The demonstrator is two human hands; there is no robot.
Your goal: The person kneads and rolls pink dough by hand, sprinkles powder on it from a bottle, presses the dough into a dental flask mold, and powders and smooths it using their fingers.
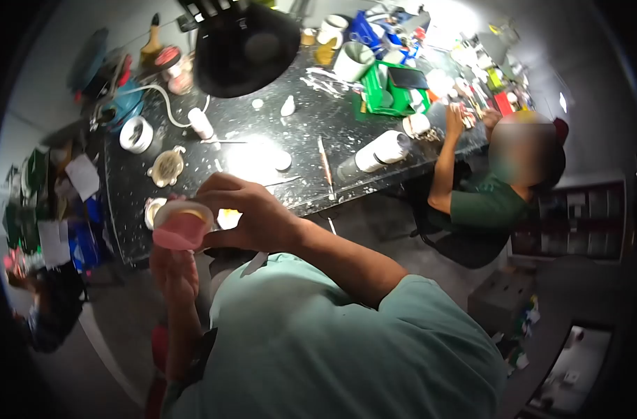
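Both of my hands hold a dental model [181, 230] in front of my chest, at the near left edge of the black worktable. It shows a pink, smooth, wax-like part with a pale, plaster-like rim above it. My left hand [173, 274] supports it from below, its fingers partly hidden behind the pink part. From the right, my right hand [245, 209] is curled with thumb and fingers at the model's side and rim. Just beyond the hands lies a tan round metal piece [167, 167]. A small pale cup [153, 211] is partly hidden behind the model.
A black lamp [245, 49] overhangs the speckled worktable [262, 150]. On it are a white jar [136, 135], a thin tool [326, 166], a white bottle [387, 151] and a green basket [380, 101]. A co-worker [496, 199] sits at right; another person [49, 307] is far left.
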